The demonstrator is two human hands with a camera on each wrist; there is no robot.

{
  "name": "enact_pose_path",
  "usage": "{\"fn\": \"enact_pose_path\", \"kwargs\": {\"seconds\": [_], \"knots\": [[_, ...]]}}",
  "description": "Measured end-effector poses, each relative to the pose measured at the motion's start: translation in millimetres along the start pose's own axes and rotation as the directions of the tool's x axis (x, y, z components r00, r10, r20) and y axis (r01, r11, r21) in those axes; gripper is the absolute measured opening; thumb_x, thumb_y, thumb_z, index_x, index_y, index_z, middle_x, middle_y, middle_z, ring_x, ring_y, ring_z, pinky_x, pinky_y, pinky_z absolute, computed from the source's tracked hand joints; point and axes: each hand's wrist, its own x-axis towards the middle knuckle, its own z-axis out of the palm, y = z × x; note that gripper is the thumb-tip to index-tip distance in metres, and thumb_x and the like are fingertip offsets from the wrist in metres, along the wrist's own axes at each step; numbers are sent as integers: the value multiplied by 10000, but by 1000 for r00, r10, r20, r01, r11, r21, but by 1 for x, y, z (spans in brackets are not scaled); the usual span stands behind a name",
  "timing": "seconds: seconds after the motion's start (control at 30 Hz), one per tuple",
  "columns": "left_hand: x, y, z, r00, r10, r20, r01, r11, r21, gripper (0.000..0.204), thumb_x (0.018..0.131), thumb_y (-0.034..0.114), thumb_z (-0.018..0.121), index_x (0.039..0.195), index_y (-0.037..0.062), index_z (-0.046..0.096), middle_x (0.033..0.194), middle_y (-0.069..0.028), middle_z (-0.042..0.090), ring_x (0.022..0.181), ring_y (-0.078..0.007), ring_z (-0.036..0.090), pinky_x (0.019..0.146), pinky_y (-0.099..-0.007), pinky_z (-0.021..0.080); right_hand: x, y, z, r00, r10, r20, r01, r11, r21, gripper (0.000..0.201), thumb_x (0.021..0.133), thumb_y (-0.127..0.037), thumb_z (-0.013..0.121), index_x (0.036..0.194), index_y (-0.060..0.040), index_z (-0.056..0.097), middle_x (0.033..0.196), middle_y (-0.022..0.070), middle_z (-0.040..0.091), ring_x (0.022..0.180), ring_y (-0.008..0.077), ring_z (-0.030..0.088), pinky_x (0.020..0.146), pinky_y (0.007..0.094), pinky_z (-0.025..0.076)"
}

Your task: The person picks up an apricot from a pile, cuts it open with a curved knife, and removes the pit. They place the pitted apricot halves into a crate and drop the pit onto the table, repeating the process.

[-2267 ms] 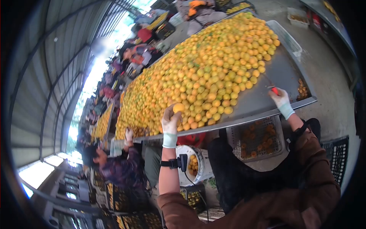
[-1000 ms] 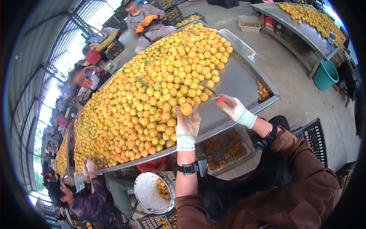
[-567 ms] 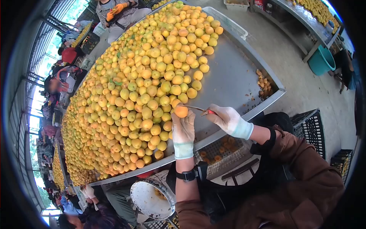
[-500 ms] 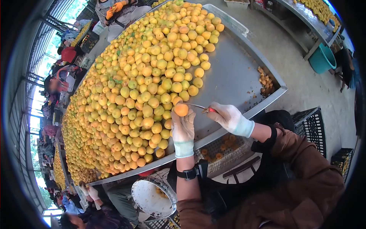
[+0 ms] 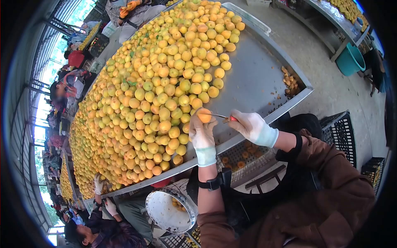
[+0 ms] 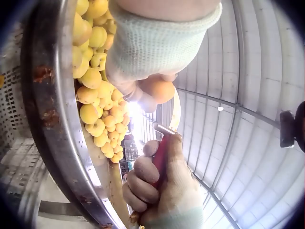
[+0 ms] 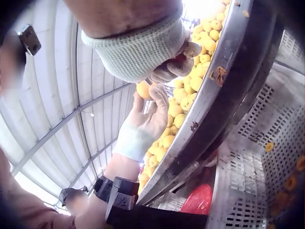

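The gloved left hand [image 5: 202, 135] pinches an orange-yellow fruit [image 5: 204, 115] between thumb and fingers, above the table's near edge. To its right the gloved right hand [image 5: 254, 126] grips a knife by its red handle [image 5: 233, 118]; the thin curved blade [image 5: 218, 115] reaches across to the fruit. In the left wrist view the right hand [image 6: 171, 186] has its fingers curled round the red handle [image 6: 162, 160], and the fruit [image 6: 159, 89] sits in the left hand. The right wrist view shows the left hand [image 7: 147, 118] holding the fruit [image 7: 144, 90] up by its fingertips.
A large heap of yellow fruit [image 5: 157, 91] covers much of the metal table [image 5: 252, 62]. Scraps [image 5: 290, 80] lie in its right corner. Below the near edge are a perforated crate [image 5: 248, 169] with cut fruit and a white bucket [image 5: 167, 211]. Another person's gloved hands are at lower left.
The right hand has come leftward to the left hand, and the blade now meets the fruit. Over the last half second, both hands have shifted slightly right and up in view.
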Motion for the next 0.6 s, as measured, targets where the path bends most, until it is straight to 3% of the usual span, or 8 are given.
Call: {"fn": "enact_pose_path", "kwargs": {"seconds": [0.33, 0.53, 0.6], "knots": [[6, -5, 2, 999, 41, 24, -41, 999, 11, 526, 979, 432, 531, 1235, -27, 522, 1065, -110, 630, 855, -185, 650, 731, -316, 560, 2, -1, -4, 1000, 14, -7, -14, 1000, -28, 246, 968, -281, 551, 946, -38, 520, 693, 161, 587, 670, 387, 615, 557, 442, 490], [1, -1, 9, 997, 75, -7, -73, 990, 119, 521, 975, 432, 543, 1209, -34, 536, 1055, -107, 629, 848, -184, 645, 737, -326, 556, -2, 1, 5, 1000, 16, -7, -17, 997, -69, 275, 968, -304, 546, 945, -33, 504, 692, 166, 606, 673, 386, 624, 560, 448, 497], [-1, 0, 11, 992, 122, -36, -112, 974, 196, 517, 976, 432, 547, 1180, -42, 554, 1046, -99, 627, 861, -174, 637, 737, -313, 547, -2, 0, 6, 991, 114, 64, -105, 985, -134, 311, 971, -341, 528, 943, -32, 499, 703, 170, 622, 679, 386, 632, 568, 453, 503]]}}
